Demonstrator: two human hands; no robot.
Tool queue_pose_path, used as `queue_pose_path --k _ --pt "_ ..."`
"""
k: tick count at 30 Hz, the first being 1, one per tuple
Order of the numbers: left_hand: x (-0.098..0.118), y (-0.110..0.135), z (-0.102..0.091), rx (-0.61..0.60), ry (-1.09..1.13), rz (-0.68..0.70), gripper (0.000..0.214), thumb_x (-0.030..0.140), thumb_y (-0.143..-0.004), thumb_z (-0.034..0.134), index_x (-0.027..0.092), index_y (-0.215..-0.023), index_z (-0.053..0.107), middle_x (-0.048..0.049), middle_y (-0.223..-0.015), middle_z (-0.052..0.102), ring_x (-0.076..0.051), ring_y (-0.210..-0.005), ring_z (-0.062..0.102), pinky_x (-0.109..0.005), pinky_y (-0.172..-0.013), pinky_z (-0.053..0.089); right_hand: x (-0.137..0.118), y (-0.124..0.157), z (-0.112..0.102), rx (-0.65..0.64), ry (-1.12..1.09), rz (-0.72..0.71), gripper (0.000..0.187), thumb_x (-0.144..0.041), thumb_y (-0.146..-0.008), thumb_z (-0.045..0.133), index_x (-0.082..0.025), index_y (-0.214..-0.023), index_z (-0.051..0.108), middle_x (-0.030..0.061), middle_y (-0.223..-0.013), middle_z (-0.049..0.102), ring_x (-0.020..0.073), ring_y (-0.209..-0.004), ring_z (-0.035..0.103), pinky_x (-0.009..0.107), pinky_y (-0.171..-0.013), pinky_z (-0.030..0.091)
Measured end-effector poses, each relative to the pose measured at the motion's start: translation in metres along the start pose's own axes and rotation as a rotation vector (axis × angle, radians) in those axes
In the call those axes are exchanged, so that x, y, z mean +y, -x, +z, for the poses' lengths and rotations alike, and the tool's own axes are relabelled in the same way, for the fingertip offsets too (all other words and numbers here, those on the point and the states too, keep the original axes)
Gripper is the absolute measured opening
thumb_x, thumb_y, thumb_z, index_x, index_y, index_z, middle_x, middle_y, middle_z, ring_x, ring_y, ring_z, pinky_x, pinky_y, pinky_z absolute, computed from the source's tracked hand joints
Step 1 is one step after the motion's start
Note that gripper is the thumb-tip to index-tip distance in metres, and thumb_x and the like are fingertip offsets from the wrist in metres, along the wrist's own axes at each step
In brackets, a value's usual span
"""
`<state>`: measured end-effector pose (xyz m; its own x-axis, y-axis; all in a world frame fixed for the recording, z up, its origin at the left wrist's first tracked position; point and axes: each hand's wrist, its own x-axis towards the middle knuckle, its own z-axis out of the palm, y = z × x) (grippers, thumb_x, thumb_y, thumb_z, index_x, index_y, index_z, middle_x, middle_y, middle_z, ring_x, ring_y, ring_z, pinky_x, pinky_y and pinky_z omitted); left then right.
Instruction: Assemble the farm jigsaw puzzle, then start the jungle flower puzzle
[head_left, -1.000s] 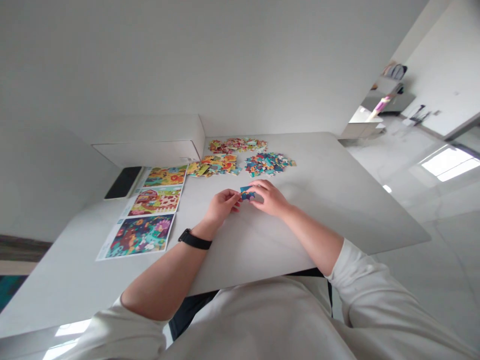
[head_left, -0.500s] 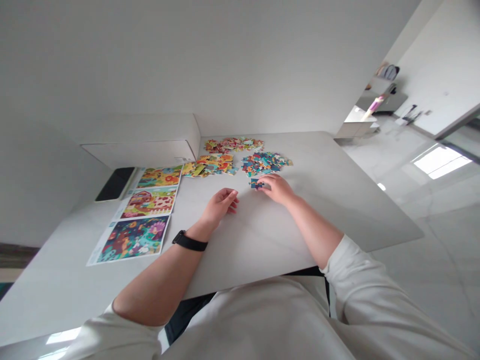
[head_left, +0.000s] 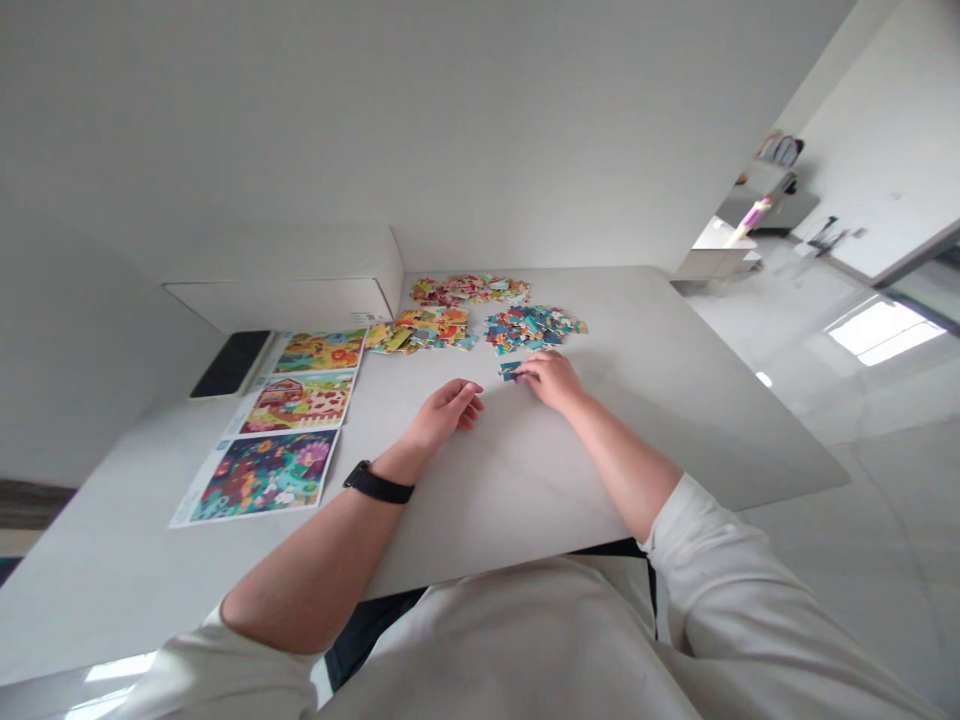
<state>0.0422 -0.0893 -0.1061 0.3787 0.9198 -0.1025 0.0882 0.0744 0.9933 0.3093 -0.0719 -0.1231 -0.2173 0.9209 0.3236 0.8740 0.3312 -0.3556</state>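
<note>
From the head camera, the right hand [head_left: 553, 381] has its fingers [head_left: 531, 374] on a blue jigsaw piece [head_left: 510, 371] (pressed or pinched, too small to tell), which sits on the tabletop [head_left: 600, 450] just below a blue pile [head_left: 532, 330]. The left hand [head_left: 446, 414] lies relaxed and empty, well right of the printed picture sheets [head_left: 262, 475].

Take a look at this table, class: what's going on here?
A person's right hand has its fingertips on small blue jigsaw pieces on a white table, just below three piles of pieces. The left hand rests empty nearby. Three printed picture sheets lie to the left.
</note>
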Motion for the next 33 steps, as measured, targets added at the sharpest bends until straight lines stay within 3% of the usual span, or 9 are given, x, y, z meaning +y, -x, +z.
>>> queue_pose_path --k 10,16,20,23,28,30,33 --pt "0.002 0.002 0.000 -0.013 -0.010 -0.003 0.062 0.076 -0.083 0.073 0.018 -0.105 0.071 -0.0049 -0.087 0.072 -0.014 -0.070 0.063 -0.025 -0.061 0.052 0.000 0.000 0.001 -0.011 -0.017 -0.048 0.031 -0.011 -0.098 0.067 -0.028 -0.115 0.086 0.0053 -0.121 0.082 0.0255 -0.116 0.072 0.043 -0.110 0.052" --pt "0.002 0.001 0.000 -0.014 -0.028 0.003 0.061 0.075 -0.083 0.073 0.018 -0.104 0.071 -0.0046 -0.086 0.072 -0.014 -0.069 0.063 -0.026 -0.060 0.051 -0.005 0.002 0.004 0.008 -0.045 -0.051 0.026 -0.017 -0.098 0.070 -0.028 -0.116 0.086 0.0076 -0.123 0.082 0.0269 -0.116 0.073 0.046 -0.111 0.053" --pt "0.003 0.002 0.000 -0.018 -0.022 0.000 0.058 0.072 -0.083 0.074 0.018 -0.104 0.071 -0.0043 -0.085 0.072 -0.014 -0.068 0.063 -0.026 -0.059 0.051 -0.001 -0.002 -0.004 0.033 -0.187 -0.017 0.022 -0.020 -0.094 0.075 -0.027 -0.112 0.086 0.0082 -0.124 0.081 0.0258 -0.113 0.075 0.044 -0.108 0.057" --pt "0.003 0.003 0.000 -0.027 -0.024 0.004 0.056 0.070 -0.083 0.074 0.018 -0.104 0.070 -0.0041 -0.086 0.072 -0.014 -0.069 0.063 -0.026 -0.061 0.052 0.018 -0.009 -0.029 0.114 -0.359 0.086 0.026 -0.025 -0.091 0.075 -0.027 -0.116 0.083 0.0062 -0.128 0.080 0.0209 -0.097 0.077 0.037 -0.091 0.062" --pt "-0.001 0.000 -0.001 -0.057 -0.054 0.016 0.054 0.067 -0.082 0.075 0.019 -0.105 0.069 -0.0034 -0.085 0.071 -0.014 -0.066 0.061 -0.027 -0.060 0.052 0.069 -0.011 -0.067 0.526 -0.371 0.312 0.025 -0.036 -0.096 0.066 -0.021 -0.108 0.081 0.0091 -0.108 0.083 0.0223 -0.093 0.075 0.036 -0.089 0.061" --pt "-0.003 -0.001 -0.002 -0.069 -0.075 0.019 0.053 0.067 -0.083 0.074 0.019 -0.106 0.069 -0.0035 -0.086 0.072 -0.014 -0.066 0.062 -0.027 -0.060 0.052 0.085 -0.008 -0.064 0.543 -0.316 0.389 0.020 -0.030 -0.094 0.065 -0.020 -0.103 0.079 0.0095 -0.104 0.083 0.0226 -0.089 0.075 0.037 -0.088 0.061" --pt "-0.004 -0.001 -0.002 -0.077 -0.104 0.017 0.052 0.066 -0.084 0.073 0.020 -0.107 0.069 -0.0041 -0.087 0.073 -0.015 -0.069 0.063 -0.027 -0.061 0.052 0.094 -0.007 -0.045 0.404 -0.237 0.414 0.017 -0.020 -0.089 0.066 -0.021 -0.101 0.077 0.0087 -0.103 0.083 0.0233 -0.090 0.076 0.039 -0.090 0.060"
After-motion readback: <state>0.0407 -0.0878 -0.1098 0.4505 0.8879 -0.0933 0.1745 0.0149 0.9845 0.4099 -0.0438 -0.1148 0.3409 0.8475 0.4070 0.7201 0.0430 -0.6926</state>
